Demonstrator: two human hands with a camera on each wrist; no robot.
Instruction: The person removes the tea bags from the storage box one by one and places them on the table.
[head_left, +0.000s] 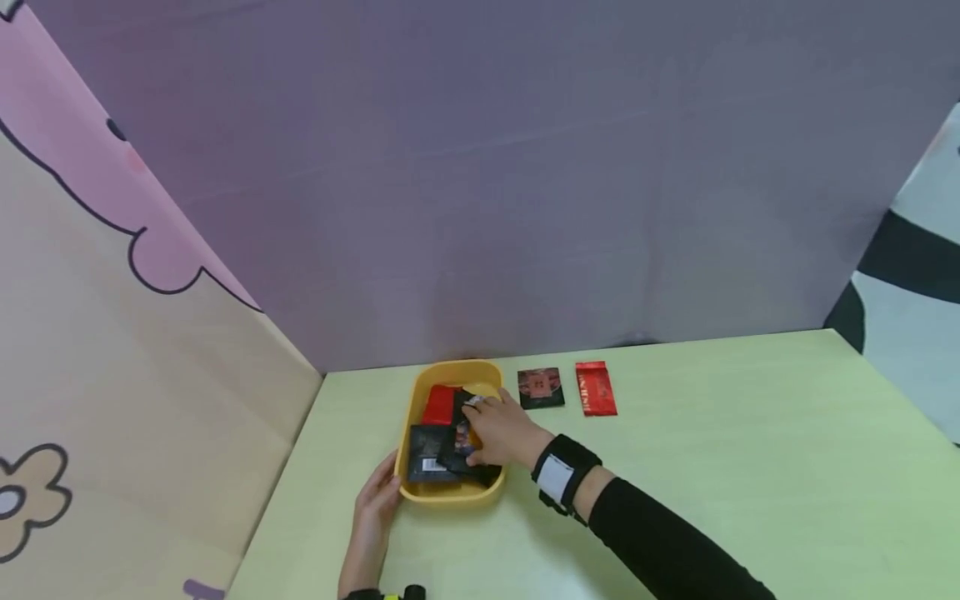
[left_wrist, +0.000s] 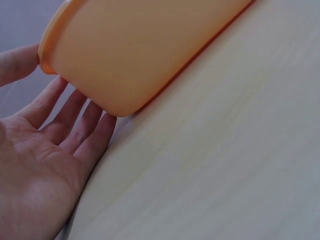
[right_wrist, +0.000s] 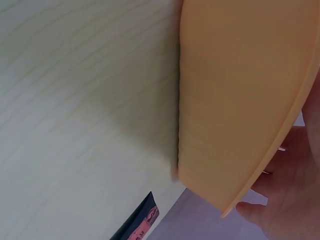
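Observation:
A yellow plastic basket [head_left: 453,500] stands on the table with several flat packets in it. My right hand [head_left: 504,429] reaches in over its right side; thumb and fingers grip a black packet [head_left: 463,437] with a coloured picture. Beneath it lie a black packet with a barcode label [head_left: 432,450] and a red packet [head_left: 439,406]. The right wrist view hides those fingertips behind the basket's wall [right_wrist: 240,95]. My left hand [head_left: 375,504] rests against the basket's near-left side. In the left wrist view its extended fingers [left_wrist: 75,112] touch the outer wall, the thumb at the rim.
Right of the basket, a black packet with a reddish print [head_left: 541,388] and a red packet [head_left: 596,389] lie flat on the light table [head_left: 735,450]. A grey-purple cloth panel [head_left: 540,183] rises behind the table, and a patterned panel [head_left: 150,375] stands at the left.

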